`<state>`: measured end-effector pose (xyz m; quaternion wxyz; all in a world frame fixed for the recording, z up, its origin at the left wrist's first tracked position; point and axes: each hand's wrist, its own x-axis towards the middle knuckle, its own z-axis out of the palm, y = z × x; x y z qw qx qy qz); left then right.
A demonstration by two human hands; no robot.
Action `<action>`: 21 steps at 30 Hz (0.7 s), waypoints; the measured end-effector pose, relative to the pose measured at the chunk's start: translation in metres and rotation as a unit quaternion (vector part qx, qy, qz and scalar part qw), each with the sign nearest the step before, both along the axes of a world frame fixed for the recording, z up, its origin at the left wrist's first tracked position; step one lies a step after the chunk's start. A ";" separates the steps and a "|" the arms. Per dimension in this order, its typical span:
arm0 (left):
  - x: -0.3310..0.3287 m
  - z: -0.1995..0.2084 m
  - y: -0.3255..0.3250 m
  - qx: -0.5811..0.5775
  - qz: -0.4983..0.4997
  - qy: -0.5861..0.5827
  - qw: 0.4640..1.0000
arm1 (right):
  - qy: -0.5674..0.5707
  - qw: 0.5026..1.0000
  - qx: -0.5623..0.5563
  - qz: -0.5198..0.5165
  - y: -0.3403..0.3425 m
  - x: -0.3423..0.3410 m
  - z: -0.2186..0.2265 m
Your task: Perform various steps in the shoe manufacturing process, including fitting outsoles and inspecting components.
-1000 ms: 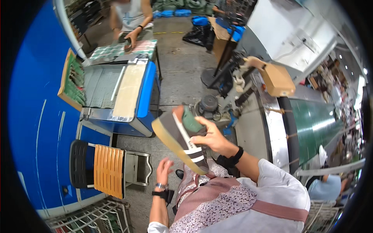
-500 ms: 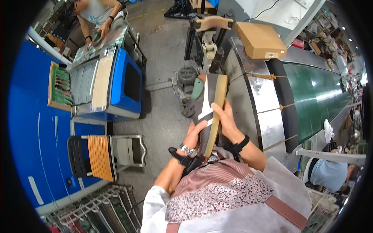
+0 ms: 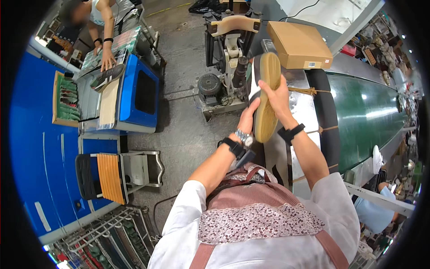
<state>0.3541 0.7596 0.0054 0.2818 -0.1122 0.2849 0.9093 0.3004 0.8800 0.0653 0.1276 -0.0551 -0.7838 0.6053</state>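
Both my hands grip one dark shoe with white stripes and a tan gum sole (image 3: 268, 119), held out in front of my body. The shoe stands on end, toe or heel away from me, with its sole turned toward the right and up. My left hand (image 3: 247, 117) is closed on the dark upper near the lower end. On the sole side, my right hand (image 3: 276, 96) wraps around the edge, its thumb lying across the sole. The fingers behind the shoe are partly hidden.
Ahead stands a machine with a curved tan pad (image 3: 235, 27) and a motor (image 3: 209, 84). A cardboard box (image 3: 299, 45) sits by the green conveyor belt (image 3: 365, 114). At left, a co-worker's hand (image 3: 107, 59) touches a striped shoe (image 3: 109, 78) on a blue machine (image 3: 139, 96); a chair (image 3: 111, 177) stands nearer.
My hands have carried the shoe forward and right, turning its sole more into view. The co-worker has reached toward me, and a shoe now lies on the blue machine.
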 end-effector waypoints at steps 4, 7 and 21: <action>-0.062 0.004 0.006 0.085 -0.002 0.012 0.996 | -0.020 0.991 0.133 -0.014 -0.002 -0.054 0.021; -0.083 0.002 0.003 0.131 0.014 0.014 0.991 | -0.059 0.980 0.191 -0.004 -0.013 -0.088 0.021; -0.077 -0.004 0.021 0.281 0.067 -0.013 0.957 | -0.051 0.913 0.397 0.073 -0.024 -0.097 0.021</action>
